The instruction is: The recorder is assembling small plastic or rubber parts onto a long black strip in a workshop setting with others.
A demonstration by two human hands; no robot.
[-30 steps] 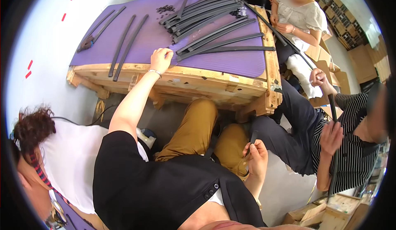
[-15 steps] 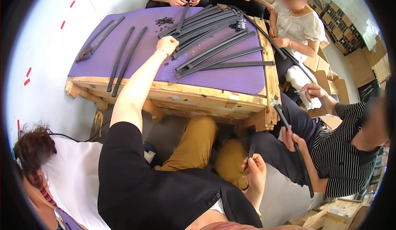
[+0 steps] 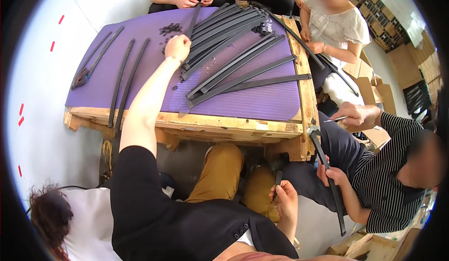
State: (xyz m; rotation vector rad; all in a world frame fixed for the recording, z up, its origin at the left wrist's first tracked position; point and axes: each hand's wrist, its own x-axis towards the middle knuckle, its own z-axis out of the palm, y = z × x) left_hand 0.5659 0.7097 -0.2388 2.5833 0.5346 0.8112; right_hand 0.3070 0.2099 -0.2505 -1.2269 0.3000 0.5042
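Observation:
My left hand (image 3: 178, 48) is closed in a fist at the left ends of the pile of black strips (image 3: 224, 31) on the purple mat (image 3: 154, 69). Its fingertips are turned away, so what they hold, if anything, is hidden. Close by, beyond the hand, lies a cluster of small black rings (image 3: 170, 28). Down by my lap, my right hand (image 3: 286, 199) pinches a slim black stick-like tool (image 3: 278, 178), held upright between thumb and fingers. Just right of my left hand, one strip (image 3: 194, 20) slants up to a co-worker's hands.
The mat covers a wooden pallet-like table (image 3: 224, 126). Two strips (image 3: 124, 78) overhang its near left edge. A brown bundle (image 3: 80, 79) sits on the left. At right, a co-worker in a striped top (image 3: 383, 186) holds a long strip (image 3: 331, 186); others sit around the far side.
My left hand has moved a little left, off the strips' ends toward the rings. My right hand still pinches the tool. The co-worker at right has lowered both hands slightly.

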